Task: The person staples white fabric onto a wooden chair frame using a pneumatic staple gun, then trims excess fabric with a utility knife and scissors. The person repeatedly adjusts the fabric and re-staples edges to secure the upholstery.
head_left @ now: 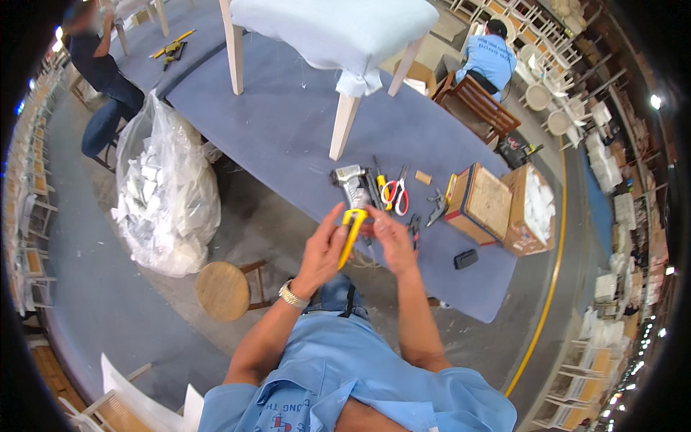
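Note:
My left hand (324,245), with a metal watch on its wrist, is closed round a yellow-handled hand tool (351,234); its exact kind is unclear. My right hand (392,241) is close beside it with fingers curled; what they grip is blurred and partly hidden. Both hands are over the near edge of the blue-grey covered table (288,147). Just beyond them lie a silver air tool (350,176), a yellow-and-black screwdriver (381,186) and scissors (397,193) with red and white handles. A chair (338,32) with a light blue covered seat stands farther back on the table.
Right on the table are a grey metal tool (436,207), a wooden-topped box (479,201), a carton (531,209) and a small black case (466,259). A clear bag of white scraps (169,194) and a round stool (223,291) stand left. Two people work nearby.

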Motion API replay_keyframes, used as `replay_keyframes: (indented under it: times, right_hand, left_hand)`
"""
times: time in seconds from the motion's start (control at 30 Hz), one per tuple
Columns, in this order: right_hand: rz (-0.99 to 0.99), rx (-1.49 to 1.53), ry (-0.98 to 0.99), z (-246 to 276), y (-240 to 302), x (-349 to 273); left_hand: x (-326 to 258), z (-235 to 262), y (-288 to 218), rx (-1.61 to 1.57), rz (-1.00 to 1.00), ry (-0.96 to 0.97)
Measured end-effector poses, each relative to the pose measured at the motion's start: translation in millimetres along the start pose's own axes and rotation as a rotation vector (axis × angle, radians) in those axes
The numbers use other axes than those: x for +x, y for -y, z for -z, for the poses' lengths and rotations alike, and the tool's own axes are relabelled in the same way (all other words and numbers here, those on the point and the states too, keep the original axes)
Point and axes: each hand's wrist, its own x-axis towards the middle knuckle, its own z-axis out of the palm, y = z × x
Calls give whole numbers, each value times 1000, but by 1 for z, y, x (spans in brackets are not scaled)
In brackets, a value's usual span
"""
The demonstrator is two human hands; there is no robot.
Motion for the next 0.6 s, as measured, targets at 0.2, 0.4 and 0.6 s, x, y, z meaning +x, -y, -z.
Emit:
replay_keyframes:
  times: [0.2, 0.4, 0.6]
  right_hand:
    - [241, 60, -330, 7, 48, 65]
    - [82, -237, -174, 46, 136, 101]
    - [101, -711, 62, 10, 185, 151]
  left_hand:
    - [85, -42, -38, 201, -335, 119]
    - [200, 3, -48, -58, -258, -332]
    - [276, 9, -66, -428, -216, -231]
